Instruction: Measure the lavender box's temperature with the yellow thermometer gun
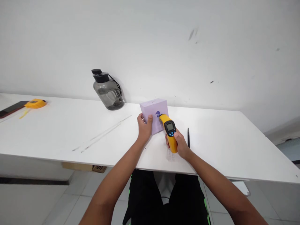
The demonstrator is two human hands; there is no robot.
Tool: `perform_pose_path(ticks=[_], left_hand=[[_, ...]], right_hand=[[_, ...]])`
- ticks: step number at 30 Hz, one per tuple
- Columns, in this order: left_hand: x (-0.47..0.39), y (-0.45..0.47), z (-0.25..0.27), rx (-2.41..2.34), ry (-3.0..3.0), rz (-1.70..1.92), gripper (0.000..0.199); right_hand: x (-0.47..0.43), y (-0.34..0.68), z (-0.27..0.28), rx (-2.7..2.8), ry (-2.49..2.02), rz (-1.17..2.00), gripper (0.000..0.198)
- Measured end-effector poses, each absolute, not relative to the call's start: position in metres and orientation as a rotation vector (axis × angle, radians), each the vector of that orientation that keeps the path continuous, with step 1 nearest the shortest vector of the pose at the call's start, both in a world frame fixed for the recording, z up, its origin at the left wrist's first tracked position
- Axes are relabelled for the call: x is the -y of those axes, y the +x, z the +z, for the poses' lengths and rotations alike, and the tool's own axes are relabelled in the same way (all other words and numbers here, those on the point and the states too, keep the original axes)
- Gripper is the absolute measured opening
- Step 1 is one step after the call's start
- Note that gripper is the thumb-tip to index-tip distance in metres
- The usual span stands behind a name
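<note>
My left hand grips a light purple box by its left side, thumb on the front face. A dark purple horse-head print shows on that face. In my right hand is a yellow and black infrared thermometer, its small grey screen and blue buttons facing up. The thumb lies by the buttons. The thermometer's nose points at the box's front and overlaps it in view; I cannot tell whether they touch. A black pen lies just right of my right hand.
A grey translucent water bottle with a black lid stands near the wall. Further left lie a yellow tape measure and a dark phone-like slab. The white table meets the wall behind; a cardboard box is below it.
</note>
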State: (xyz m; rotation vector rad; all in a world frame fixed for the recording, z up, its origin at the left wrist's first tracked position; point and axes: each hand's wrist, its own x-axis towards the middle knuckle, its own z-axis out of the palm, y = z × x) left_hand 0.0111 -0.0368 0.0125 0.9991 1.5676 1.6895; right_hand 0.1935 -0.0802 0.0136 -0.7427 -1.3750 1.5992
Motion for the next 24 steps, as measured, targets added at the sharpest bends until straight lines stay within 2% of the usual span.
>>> perform_pose_path(ticks=[24], left_hand=[[0.0357,0.0106,0.011,-1.567,1.008,1.698,0.074]], right_hand=[[0.0818,0.1945,0.018,1.405,-0.785,1.494,0.048]])
